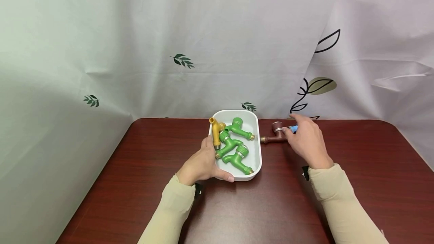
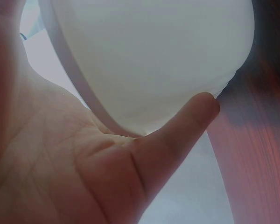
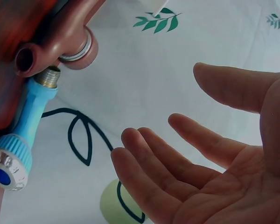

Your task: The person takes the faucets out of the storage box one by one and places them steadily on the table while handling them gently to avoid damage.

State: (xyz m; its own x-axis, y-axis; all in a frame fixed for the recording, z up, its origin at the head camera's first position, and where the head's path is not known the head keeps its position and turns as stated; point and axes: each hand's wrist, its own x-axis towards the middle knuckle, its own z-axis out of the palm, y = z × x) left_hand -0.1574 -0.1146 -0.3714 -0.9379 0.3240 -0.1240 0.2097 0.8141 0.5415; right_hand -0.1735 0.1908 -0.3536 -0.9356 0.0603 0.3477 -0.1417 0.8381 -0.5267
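Observation:
My left hand [image 1: 201,163] grips the near left corner of a white plastic tub [image 1: 260,153], thumb along its front wall and fingers at its left side. In it lie a yellow tap [image 1: 216,133] leaning on the left rim and three green taps [image 1: 238,161] with brass threaded ends. The left wrist view shows the thumb [image 2: 177,128] against the tub's outer wall. Right of the tub lie a brown tap [image 1: 279,134] and a light blue tap [image 3: 35,107]. My right hand [image 1: 308,142] hovers over these two, fingers apart and holding nothing.
The dark red wooden table [image 1: 152,199] spreads around the tub. Behind it hangs a pale curtain [image 1: 217,40] printed with leaves, close to the table's back edge.

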